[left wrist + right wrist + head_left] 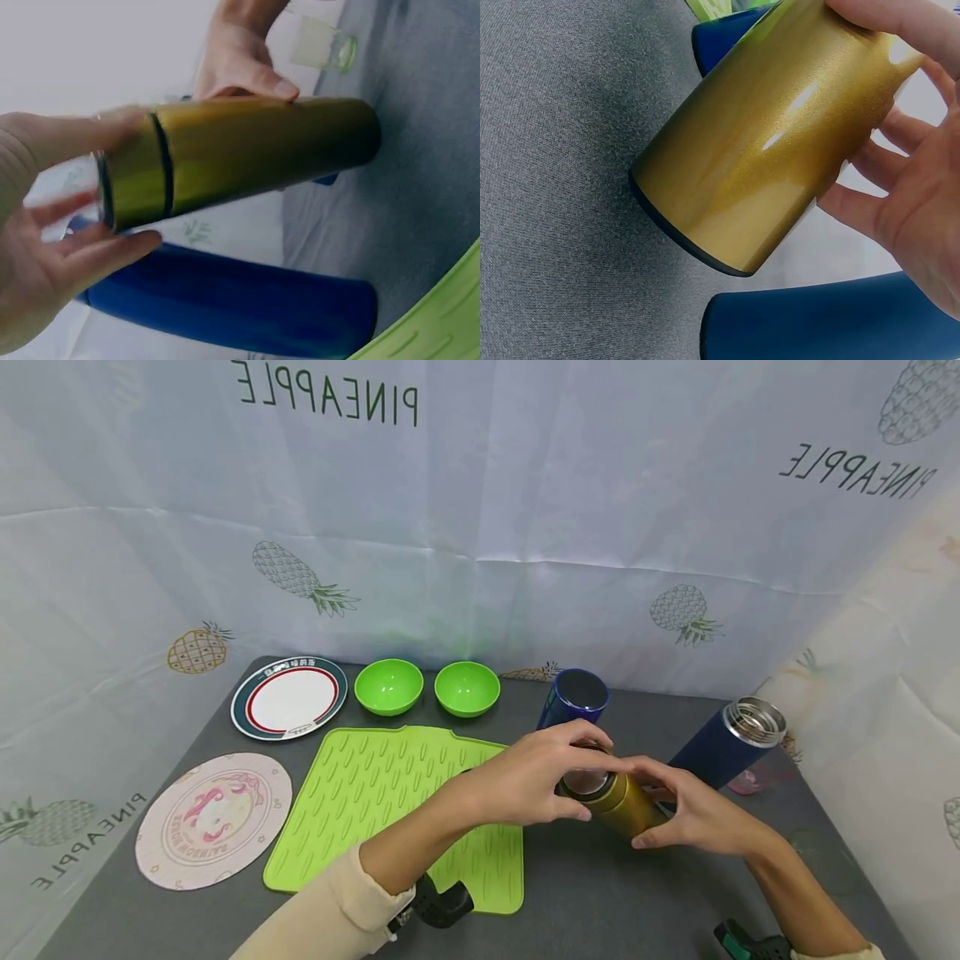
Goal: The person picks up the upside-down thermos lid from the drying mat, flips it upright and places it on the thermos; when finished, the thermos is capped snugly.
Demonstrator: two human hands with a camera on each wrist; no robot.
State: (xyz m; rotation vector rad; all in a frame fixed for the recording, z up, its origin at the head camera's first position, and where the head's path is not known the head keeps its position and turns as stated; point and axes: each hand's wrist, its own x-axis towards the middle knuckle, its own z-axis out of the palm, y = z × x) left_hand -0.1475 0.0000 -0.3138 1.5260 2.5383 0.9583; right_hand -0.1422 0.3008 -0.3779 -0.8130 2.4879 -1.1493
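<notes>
A gold thermos (626, 806) with a capped top stands in front of me, tilted in the left wrist view. My right hand (697, 810) grips its body from the right, thumb on the near side and fingers round the far side. Over the top, my left hand (536, 772) spans the gold lid (135, 180), thumb on one side and fingers on the other. Behind it stands a shiny blue thermos (551, 712), its top dark. To the right is a navy thermos (708, 756) with its metal mouth uncovered.
A green drying mat (360, 793) lies left of the thermos. Two green bowls (388, 687) sit behind it. A rimmed plate (251, 714) and a pink round mat (168, 827) are at the left. A clear glass (319, 43) stands beyond the right hand.
</notes>
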